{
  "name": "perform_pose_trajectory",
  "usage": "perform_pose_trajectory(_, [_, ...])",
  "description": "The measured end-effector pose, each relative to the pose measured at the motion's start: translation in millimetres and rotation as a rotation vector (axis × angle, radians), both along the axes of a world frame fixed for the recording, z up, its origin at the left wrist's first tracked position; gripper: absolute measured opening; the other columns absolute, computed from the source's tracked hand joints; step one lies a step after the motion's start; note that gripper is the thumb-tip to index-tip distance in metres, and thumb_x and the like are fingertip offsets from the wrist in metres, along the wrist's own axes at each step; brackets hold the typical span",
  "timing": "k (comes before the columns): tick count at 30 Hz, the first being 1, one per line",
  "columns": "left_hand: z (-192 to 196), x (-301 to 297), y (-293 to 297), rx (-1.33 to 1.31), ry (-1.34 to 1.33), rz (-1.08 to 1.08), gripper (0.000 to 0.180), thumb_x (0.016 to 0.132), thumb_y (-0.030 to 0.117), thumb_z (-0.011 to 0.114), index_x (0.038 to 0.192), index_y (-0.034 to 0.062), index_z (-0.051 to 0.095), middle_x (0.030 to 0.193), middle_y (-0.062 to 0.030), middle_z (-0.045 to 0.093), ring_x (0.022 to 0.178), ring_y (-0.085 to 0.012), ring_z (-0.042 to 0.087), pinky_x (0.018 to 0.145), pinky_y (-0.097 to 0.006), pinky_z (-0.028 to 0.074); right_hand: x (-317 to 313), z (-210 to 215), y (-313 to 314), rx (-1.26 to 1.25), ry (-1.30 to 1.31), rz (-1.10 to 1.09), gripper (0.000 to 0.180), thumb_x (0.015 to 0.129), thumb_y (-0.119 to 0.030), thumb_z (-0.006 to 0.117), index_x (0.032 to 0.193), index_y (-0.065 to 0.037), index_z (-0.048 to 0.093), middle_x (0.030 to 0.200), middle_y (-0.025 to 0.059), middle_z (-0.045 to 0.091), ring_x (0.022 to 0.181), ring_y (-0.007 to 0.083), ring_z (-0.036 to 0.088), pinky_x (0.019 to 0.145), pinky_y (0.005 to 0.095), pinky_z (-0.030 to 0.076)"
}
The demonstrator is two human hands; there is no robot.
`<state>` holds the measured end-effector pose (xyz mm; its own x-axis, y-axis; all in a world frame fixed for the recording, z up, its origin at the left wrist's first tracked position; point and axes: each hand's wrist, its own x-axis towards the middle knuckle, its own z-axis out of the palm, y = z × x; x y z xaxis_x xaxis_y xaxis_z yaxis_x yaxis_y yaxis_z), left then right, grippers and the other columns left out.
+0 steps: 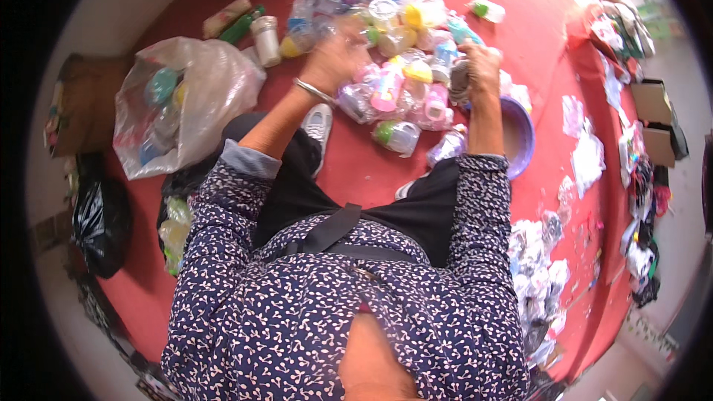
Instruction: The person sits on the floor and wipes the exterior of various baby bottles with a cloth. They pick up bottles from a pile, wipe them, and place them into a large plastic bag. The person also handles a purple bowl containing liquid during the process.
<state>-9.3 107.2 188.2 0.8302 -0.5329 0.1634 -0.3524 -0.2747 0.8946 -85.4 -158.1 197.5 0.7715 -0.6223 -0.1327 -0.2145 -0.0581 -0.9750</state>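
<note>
Bottles (394, 67): heaped on the red floor cloth (356, 171), directly under your hands. Left hand (334, 56) blurred, grip unclear; right hand (479, 67) clenched on a grey bundle (460, 82).

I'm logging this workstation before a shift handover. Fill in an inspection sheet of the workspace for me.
Surface: red cloth covering the floor.
Job's things: pile of small wrapped plastic baby bottles, pastel caps.
Clutter: clear plastic bag with more bottles; purple round basin; loose clear wrappers.
Grips: left hand reaches into the pile, blurred; right hand holds something dark.
Cables: nothing seen.
Surroundings: black plastic bag; brown cardboard boxes.
</note>
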Motion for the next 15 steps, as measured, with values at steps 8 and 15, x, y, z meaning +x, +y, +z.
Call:
perform_pose_trajectory(8, [-12,-117,-43,1.238,-0.236,-1.186,0.059,0.072,0.043,0.065,0.118,0.0108,0.048,0.110,-0.0095,0.055,0.099,-0.0263,0.056,0.074,-0.046,0.047,-7,-85,9,-0.483,0.659,0.222,0.045,0.070,-0.043,0.065,0.076,0.001,0.066,0.072,0.0163,0.064,0.068,0.0240,0.063,0.065,0.0348,0.049])
perform_pose_trajectory(15, [-9,-131,-38,1.275,-0.236,-1.152,0.047,0.075,0.040,0.063,0.111,0.0111,0.052,0.101,-0.0100,0.059,0.093,-0.0280,0.058,0.067,-0.049,0.045,-5,-165,86,-0.631,0.782,0.333,0.070,0.067,-0.063,0.059,0.094,0.002,0.063,0.095,0.0238,0.061,0.090,0.0361,0.060,0.074,0.0445,0.048])
